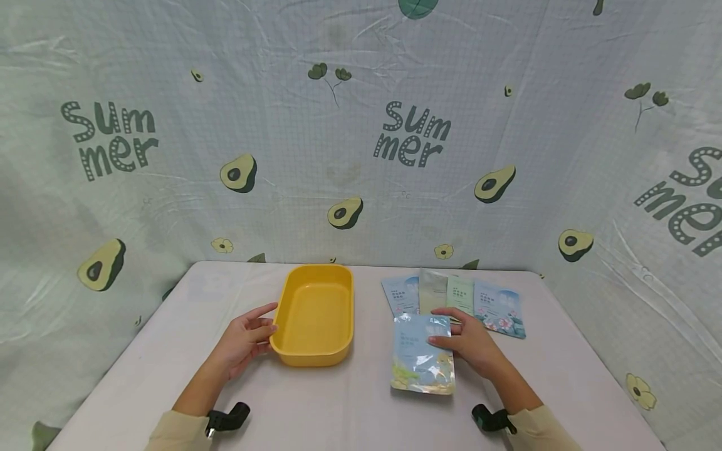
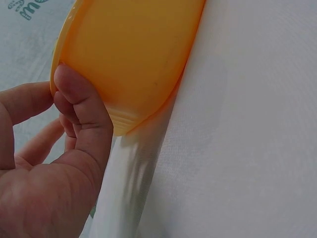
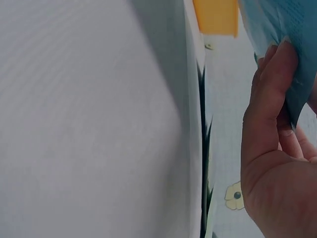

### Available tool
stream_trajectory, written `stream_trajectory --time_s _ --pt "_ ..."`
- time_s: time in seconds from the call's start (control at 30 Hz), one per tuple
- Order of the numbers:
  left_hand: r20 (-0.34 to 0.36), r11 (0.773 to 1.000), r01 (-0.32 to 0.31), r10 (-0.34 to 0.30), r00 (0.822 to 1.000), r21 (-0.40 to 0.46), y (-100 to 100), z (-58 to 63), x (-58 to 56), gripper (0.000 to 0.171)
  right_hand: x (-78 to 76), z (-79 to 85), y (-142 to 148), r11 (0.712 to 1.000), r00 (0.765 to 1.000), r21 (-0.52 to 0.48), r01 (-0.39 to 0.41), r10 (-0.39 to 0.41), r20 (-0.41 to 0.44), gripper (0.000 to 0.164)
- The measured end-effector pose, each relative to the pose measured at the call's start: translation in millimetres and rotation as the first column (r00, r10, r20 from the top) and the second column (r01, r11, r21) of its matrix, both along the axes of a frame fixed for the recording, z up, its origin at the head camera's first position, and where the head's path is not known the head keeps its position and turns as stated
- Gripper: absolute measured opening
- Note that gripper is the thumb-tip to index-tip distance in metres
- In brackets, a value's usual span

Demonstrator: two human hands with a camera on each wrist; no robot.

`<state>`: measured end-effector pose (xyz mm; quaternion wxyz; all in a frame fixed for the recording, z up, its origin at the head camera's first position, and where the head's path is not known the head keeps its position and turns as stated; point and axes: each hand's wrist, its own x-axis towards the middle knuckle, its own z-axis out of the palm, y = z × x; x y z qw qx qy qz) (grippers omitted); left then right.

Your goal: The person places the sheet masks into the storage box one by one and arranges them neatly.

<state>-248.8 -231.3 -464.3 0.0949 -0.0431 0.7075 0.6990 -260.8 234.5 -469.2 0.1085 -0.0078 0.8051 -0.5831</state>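
A yellow rectangular tray [image 1: 318, 316] with rounded corners stands on the table, left of the middle. My left hand [image 1: 244, 343] pinches its near left rim; in the left wrist view the thumb [image 2: 81, 99] lies against the tray's outer wall. Right of the tray, my right hand [image 1: 475, 346] holds a flat, shiny blue sachet [image 1: 418, 357] by its right edge, thumb on the front and fingers behind. The right wrist view shows the sachet [image 3: 277, 20] raised above the tabletop. Its printing is too small to read.
Behind the held sachet lies a row of similar sachets: a blue one [image 1: 403, 294], a pale grey one [image 1: 432, 289], a green one [image 1: 460, 293] and a blue one with pink flowers [image 1: 499, 308]. A printed cloth wall [image 1: 293, 144] rises at the back and sides of the white table [image 1: 338, 413].
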Motion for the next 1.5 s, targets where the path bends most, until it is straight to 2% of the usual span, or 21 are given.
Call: stream_trajectory --time_s 0.3,1.03,1.5 --pt "0.009 1.0 -0.006 0.006 1.0 -0.002 1.1 0.2 0.2 0.064 -4.6 4.5 -11.2 0.988 0.992 -0.095 -0.118 0.114 -0.044 0.074" --pt "0.017 1.0 -0.006 0.006 1.0 0.006 1.9 1.2 -0.3 0.065 -28.2 6.8 -67.1 0.986 0.993 -0.136 -0.099 0.09 -0.075 0.072" --pt "0.012 1.0 -0.005 0.005 1.0 0.0 1.0 -1.0 -1.0 0.063 -41.4 6.9 -102.3 0.981 0.991 -0.155 -0.117 0.106 -0.078 0.071"
